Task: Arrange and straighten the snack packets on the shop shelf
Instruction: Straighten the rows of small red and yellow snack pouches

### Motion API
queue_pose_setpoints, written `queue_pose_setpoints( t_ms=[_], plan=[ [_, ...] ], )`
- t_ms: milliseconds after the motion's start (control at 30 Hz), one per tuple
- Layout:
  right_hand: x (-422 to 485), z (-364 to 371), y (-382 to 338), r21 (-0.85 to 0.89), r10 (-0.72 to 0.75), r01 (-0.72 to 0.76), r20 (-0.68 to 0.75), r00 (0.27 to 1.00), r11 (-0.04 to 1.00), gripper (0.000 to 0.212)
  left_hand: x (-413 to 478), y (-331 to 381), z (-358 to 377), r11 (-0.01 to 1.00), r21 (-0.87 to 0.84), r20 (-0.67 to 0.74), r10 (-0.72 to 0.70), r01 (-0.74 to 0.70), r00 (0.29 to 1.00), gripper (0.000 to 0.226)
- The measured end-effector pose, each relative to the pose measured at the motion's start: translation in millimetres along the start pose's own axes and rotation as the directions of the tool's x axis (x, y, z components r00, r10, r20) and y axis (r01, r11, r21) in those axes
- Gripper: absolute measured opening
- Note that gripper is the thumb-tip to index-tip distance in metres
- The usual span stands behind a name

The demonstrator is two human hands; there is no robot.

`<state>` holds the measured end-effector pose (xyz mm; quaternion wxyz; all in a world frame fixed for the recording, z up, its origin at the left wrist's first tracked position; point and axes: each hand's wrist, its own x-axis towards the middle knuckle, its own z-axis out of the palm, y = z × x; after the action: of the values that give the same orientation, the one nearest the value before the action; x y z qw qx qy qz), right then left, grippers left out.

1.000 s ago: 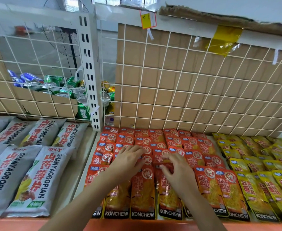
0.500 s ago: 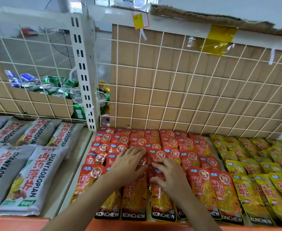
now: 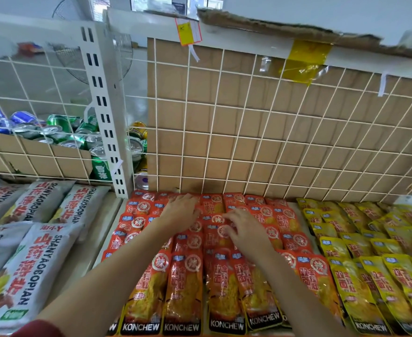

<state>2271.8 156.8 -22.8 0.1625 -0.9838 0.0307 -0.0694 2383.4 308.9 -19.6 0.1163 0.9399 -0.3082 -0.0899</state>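
Red KONCHEW snack packets (image 3: 185, 283) lie overlapped in several rows on the shelf, running from the front edge to the wire grid. My left hand (image 3: 181, 212) lies palm down on packets near the back of the left rows, fingers stretched toward the grid. Beside it, my right hand (image 3: 245, 228) rests on packets in the middle rows with fingers spread and slightly bent. Neither hand lifts a packet. Both forearms cover part of the front rows.
Yellow KONCHEW packets (image 3: 370, 263) fill the shelf to the right. Grey SHANYAOBOPIAN bags (image 3: 29, 263) lie to the left past a white shelf divider (image 3: 83, 244). A white wire grid (image 3: 273, 132) backed by cardboard closes the rear. Drink cans (image 3: 61, 132) sit behind the left grid.
Both hands have slid from the front packets back toward the wire grid, the left one furthest. The camera has moved closer and tilted, so the rows look larger.
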Motion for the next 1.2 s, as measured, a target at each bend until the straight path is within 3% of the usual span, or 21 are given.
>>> queue_pose_setpoints(
  t_ms=[133, 300, 433, 600, 833, 1000, 1200],
  plan=[
    [25, -2, 0, -0.086, -0.040, 0.046, 0.063, 0.997, 0.995, 0.034, 11, -2, 7, 1.000, -0.014, 0.036, -0.008, 0.008, 0.999, 0.045],
    [56, 3, 0, -0.065, -0.077, 0.092, 0.201, 0.977, 0.994, 0.042, 14, 0, 11, 1.000, -0.029, 0.003, -0.006, 0.006, 1.000, 0.045],
    [67, 10, 2, -0.145, -0.083, 0.129, 0.287, 0.954, 0.981, 0.047, 14, -1, 12, 1.000, -0.023, -0.026, 0.013, -0.014, 1.000, 0.045],
    [67, 13, 3, -0.161, -0.077, 0.119, 0.250, 0.965, 0.980, 0.045, 13, -4, 14, 0.998, -0.061, -0.036, 0.013, -0.016, 0.999, 0.048],
    [66, 6, 8, -0.109, -0.070, 0.084, 0.125, 0.990, 0.991, 0.032, 13, -12, 6, 0.989, -0.145, -0.059, 0.002, -0.010, 0.998, 0.029],
    [68, 3, 9, -0.171, -0.088, 0.120, 0.183, 0.979, 0.978, 0.025, 13, -11, 4, 0.991, -0.133, -0.076, 0.023, -0.033, 0.997, 0.030],
    [72, 2, 10, -0.035, -0.050, 0.058, 0.212, 0.976, 0.998, 0.011, 9, -10, 6, 0.986, -0.121, -0.141, 0.095, -0.113, 0.985, 0.036]
  ],
)
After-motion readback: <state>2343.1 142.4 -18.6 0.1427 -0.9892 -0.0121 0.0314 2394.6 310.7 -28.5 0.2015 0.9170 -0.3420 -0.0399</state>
